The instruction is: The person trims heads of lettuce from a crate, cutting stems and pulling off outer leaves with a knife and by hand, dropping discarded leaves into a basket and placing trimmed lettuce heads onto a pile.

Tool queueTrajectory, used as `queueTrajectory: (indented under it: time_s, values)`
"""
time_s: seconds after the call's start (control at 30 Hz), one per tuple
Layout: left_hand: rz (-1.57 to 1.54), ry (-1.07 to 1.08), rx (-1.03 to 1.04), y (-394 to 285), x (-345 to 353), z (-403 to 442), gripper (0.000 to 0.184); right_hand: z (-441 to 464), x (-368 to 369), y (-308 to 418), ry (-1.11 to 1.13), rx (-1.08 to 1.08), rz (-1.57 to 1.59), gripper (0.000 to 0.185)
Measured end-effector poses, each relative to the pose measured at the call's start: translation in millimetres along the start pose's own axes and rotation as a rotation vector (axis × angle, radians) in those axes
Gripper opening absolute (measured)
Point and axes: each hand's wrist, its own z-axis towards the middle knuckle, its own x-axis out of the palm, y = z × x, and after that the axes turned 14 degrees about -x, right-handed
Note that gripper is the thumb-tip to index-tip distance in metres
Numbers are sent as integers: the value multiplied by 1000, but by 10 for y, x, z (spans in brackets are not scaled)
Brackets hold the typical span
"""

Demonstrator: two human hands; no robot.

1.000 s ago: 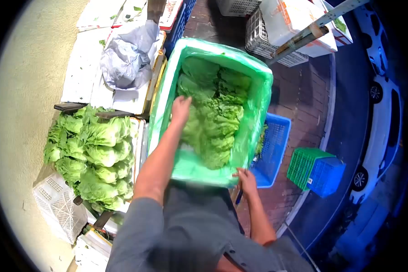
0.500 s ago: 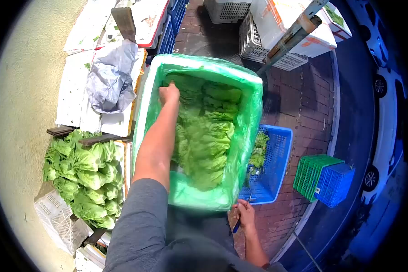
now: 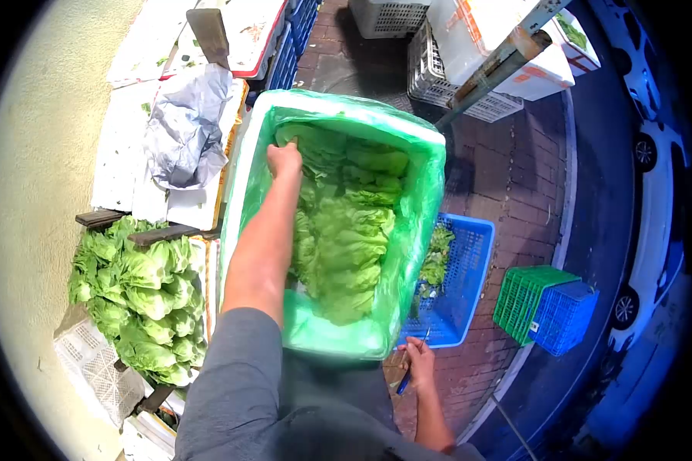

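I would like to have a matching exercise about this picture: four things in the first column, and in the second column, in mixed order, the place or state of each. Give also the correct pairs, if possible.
Things:
1. Left hand
2. Grey bag
3. Right hand
4. Green crate

Places or states:
A. Holds a blue-handled tool
B. Beside a blue crate
C. Inside the green-lined box, at the lettuce
D. Crumpled, on a white surface

Right pairs:
1-C
2-D
3-A
4-B
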Motion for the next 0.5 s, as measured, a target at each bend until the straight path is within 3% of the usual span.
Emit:
queueTrajectory:
  time_s: [0.03,0.07,0.17,0.27,0.43,0.5]
  values:
    - [-15,30,-46,-27,-42,-112,63,8,3,5,3,-6,-7,24]
    - [-1,-97,-37,116,113,-50,74,19,4,11,8,-13,-14,25]
    - [13,-93,-44,69,31,-344,87,84,-20,52,32,-39,-19,26]
    - [28,116,43,123,-48,-413,82,114,-56,122,30,-39,-17,26]
    - [186,-217,242,226,-65,-613,74,145,-94,146,41,-70,-23,26]
    - [68,-27,274,258,-104,-624,73,183,-126,136,71,-102,-38,27]
